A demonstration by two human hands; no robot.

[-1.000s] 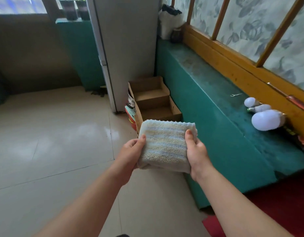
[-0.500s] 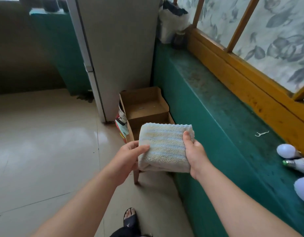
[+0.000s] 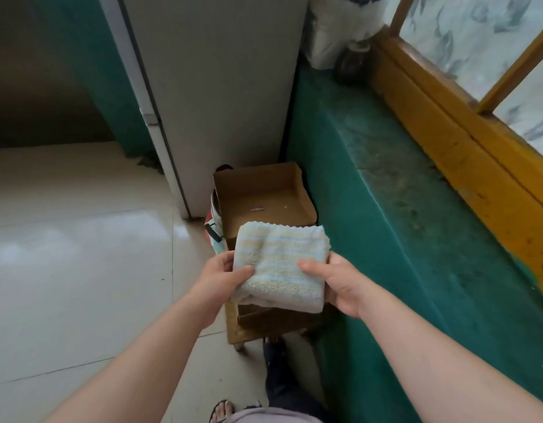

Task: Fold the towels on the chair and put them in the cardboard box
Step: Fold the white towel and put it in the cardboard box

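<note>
While hovering just above the cardboard box (image 3: 264,203), holding a folded towel (image 3: 279,264) at both sides: left hand (image 3: 221,276) and right hand (image 3: 337,285) each pinching an edge in a thumb-over grip. Folding looking finished, placing remaining. Box showing only scraps inside, no towels yet.

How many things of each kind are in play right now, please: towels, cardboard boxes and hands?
Towels: 1, the folded striped towel, held over the box.
Cardboard boxes: 1, the open cardboard box, nothing but small scraps visible inside.
Hands: 2, the left hand and the right hand, each with a grip on one side of the towel.
Total: 4
</note>
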